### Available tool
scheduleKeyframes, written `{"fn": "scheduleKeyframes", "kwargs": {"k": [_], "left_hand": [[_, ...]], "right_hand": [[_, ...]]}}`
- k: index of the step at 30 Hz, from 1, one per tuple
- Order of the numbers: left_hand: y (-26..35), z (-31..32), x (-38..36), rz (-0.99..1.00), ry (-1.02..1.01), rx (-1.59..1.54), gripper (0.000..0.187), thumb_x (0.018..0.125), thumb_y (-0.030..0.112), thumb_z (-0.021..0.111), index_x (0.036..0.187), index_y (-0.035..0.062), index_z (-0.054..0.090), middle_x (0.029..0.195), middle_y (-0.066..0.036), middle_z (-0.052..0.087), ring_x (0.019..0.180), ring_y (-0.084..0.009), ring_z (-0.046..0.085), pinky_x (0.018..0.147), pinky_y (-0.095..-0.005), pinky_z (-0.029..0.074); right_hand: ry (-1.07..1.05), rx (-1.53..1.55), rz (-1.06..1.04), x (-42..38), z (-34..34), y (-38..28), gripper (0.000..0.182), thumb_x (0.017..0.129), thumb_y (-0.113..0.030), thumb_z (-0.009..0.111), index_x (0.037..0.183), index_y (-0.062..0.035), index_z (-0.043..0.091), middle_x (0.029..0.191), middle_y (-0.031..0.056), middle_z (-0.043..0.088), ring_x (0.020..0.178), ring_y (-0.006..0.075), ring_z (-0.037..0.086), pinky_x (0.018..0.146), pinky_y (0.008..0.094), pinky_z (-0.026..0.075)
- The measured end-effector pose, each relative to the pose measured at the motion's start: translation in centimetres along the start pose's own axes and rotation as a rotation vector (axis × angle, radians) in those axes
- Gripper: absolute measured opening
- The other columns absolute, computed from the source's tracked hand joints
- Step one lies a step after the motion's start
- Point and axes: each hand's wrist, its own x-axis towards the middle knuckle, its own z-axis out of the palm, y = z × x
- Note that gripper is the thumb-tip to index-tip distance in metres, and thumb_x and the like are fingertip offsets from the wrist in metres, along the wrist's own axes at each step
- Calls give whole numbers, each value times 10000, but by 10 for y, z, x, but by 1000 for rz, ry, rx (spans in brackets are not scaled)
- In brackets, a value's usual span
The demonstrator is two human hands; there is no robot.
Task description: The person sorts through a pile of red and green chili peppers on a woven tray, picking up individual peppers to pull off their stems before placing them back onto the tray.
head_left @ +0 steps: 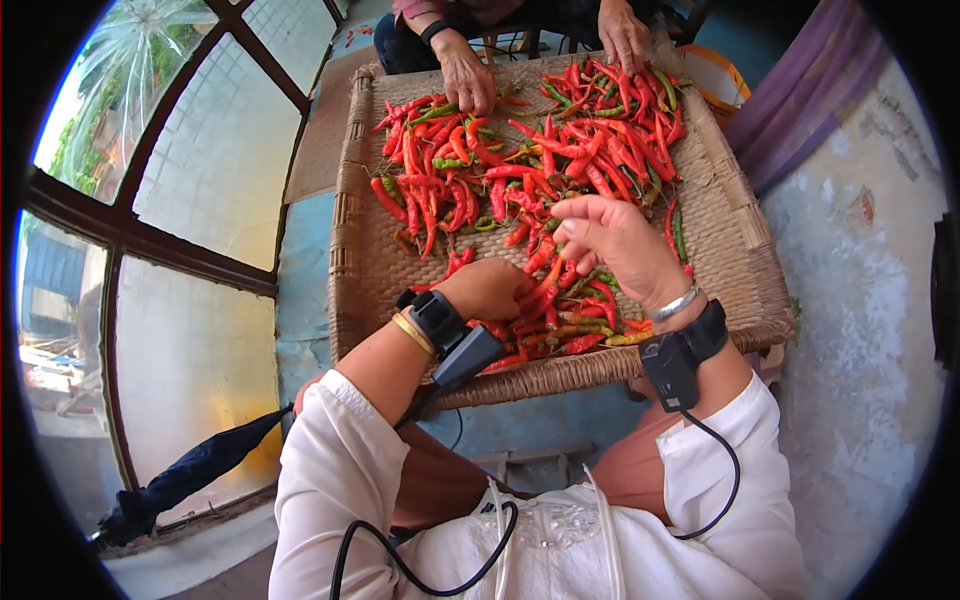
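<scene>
My left hand (488, 289) reaches down into the near part of a pile of red chili peppers (430, 190), its fingers curled. Those fingertips are hidden from me, and I cannot tell what they grip. Above the peppers to the right hovers my right hand (622, 243), its fingers loosely bent and apart, with nothing plain between them. Most chilies are red, some green or yellowish, such as a yellow chili (628, 339) by the near rim. They lie on a woven tray (715, 215) with a thick braided edge.
Across the tray, another person's hand (468, 78) touches the chilies at left, and that person's other hand (624, 38) touches them at right. A framed window (200, 140) stands at left, with a dark folded umbrella (200, 470) below. A purple cloth (800, 90) hangs at right.
</scene>
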Motion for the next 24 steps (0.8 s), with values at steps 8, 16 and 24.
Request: {"fn": "scheduleKeyframes", "kwargs": {"k": [8,16,24], "left_hand": [[25,-43,-26,113,209,-309,205,711,226,609,804,47,646,672,-138,599,603,-261,583,569,-339,456],[36,-50,-27,79,274,-383,142,770,101,607,861,-7,625,695,-60,617,634,-61,538,584,-235,448],[32,-47,-30,-11,477,-771,301,804,129,615,1055,-22,544,921,-50,605,801,-65,537,685,-209,449]], "right_hand": [[9,-695,-386,-9,14,15,284,713,-97,634,974,2,582,782,86,600,707,137,583,653,273,464],[-147,-214,-114,-6,22,26,272,725,-58,588,987,2,551,681,32,571,612,77,516,567,239,423],[20,48,-18,-5,15,8,160,834,-132,536,940,-14,555,682,12,568,571,48,521,506,188,434]]}}
